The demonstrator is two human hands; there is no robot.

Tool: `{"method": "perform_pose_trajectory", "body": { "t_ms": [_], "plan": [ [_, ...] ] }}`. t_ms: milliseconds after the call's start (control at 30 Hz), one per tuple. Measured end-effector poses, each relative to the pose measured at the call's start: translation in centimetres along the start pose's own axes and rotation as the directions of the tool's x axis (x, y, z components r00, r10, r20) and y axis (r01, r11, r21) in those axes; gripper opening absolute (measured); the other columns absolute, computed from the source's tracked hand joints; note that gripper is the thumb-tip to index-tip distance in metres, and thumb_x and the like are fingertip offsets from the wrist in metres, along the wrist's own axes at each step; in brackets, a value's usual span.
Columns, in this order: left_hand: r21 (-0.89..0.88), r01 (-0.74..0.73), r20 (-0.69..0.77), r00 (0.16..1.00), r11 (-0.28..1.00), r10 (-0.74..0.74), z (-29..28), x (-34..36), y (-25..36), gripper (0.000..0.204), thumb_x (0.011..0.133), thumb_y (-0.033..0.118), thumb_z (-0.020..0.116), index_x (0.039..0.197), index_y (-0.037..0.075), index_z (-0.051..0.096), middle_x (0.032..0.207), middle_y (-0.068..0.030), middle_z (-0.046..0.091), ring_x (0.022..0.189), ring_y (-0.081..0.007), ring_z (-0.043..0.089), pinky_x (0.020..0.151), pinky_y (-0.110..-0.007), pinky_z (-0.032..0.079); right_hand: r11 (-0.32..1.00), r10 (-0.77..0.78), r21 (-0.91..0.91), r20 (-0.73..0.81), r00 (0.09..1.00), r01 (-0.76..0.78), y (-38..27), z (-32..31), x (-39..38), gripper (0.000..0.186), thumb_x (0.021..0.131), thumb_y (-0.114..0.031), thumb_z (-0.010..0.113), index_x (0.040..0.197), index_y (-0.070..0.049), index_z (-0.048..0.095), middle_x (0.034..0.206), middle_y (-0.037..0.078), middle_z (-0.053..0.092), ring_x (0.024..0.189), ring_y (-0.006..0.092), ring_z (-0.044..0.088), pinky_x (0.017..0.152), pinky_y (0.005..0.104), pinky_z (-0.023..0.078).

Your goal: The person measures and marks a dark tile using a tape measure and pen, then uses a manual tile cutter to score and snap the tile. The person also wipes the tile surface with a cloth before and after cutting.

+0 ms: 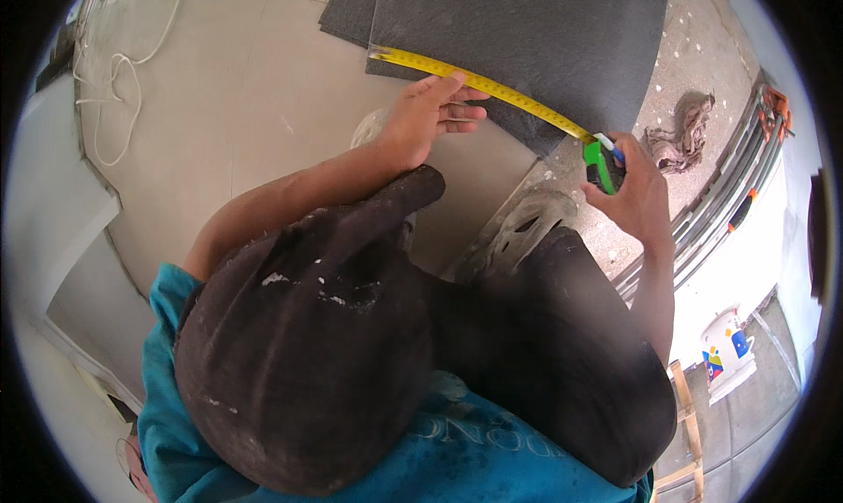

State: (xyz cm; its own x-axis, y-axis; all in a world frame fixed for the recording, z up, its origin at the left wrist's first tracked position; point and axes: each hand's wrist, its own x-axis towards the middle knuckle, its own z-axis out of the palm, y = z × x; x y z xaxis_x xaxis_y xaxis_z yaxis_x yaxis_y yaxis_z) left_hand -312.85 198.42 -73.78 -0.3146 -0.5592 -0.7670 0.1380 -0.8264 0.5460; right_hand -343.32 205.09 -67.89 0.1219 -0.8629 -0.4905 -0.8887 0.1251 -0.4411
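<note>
A yellow tape blade (518, 99) stretches across the near edge of a dark grey sheet (518, 28), its metal end by the sheet's left corner. My right hand (639, 187) grips the green and black tape measure (601, 167) at the blade's right end. A blue and white pen (609, 147) is tucked by the same hand's fingers, against the case. My left hand (430, 116) lies at the blade's near side, fingers stretched and apart, its thumb tip at the blade; whether it presses down I cannot tell.
Another dark sheet (347, 20) shows beneath at the left. A crumpled cloth (683, 134) lies at right, beside long metal bars (724, 187). Farther right stand a white bucket (727, 352) and a wooden ladder-like frame (688, 415). A white cable (132, 90) loops over the tiles at left.
</note>
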Motion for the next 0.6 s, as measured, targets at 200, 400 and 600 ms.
{"method": "perform_pose_trajectory", "body": {
  "t_ms": [200,400,600],
  "plan": [
    [0.019,0.038,-0.062,0.997,0.999,-0.037,-1.2,0.2,-0.5,0.043,0.101,0.036,0.052,0.127,0.001,0.047,0.122,-0.018,0.063,0.104,-0.0259,0.064,0.089,-0.041,0.053,0.999,-0.035,-0.043,-0.043,0.998,0.033,-0.4,0.7,0.6,0.05,0.07,-0.029,0.079,0.106,-0.008,0.052,0.093,0.011,0.057,0.088,0.0271,0.061,0.074,0.0395,0.049],
    [-0.043,0.076,-0.146,0.986,0.996,-0.082,-2.2,0.4,-0.7,0.041,0.101,0.033,0.051,0.127,0.002,0.047,0.119,-0.0172,0.064,0.1,-0.026,0.065,0.084,-0.04,0.054,0.993,-0.1,-0.062,-0.042,0.994,0.098,-1.7,1.4,1.9,0.045,0.073,-0.027,0.077,0.103,-0.007,0.051,0.092,0.011,0.055,0.089,0.0286,0.059,0.075,0.0409,0.049],
    [-0.122,0.046,-0.244,0.967,0.991,-0.075,-2.7,0.8,-1.0,0.033,0.102,0.029,0.047,0.119,0.0,0.052,0.109,-0.0166,0.067,0.092,-0.0255,0.068,0.082,-0.04,0.056,0.989,-0.132,-0.071,-0.069,0.989,0.127,-3.1,1.7,2.7,0.045,0.072,-0.027,0.079,0.1,-0.007,0.049,0.091,0.011,0.055,0.089,0.0309,0.059,0.075,0.0426,0.049]
  ]
}}
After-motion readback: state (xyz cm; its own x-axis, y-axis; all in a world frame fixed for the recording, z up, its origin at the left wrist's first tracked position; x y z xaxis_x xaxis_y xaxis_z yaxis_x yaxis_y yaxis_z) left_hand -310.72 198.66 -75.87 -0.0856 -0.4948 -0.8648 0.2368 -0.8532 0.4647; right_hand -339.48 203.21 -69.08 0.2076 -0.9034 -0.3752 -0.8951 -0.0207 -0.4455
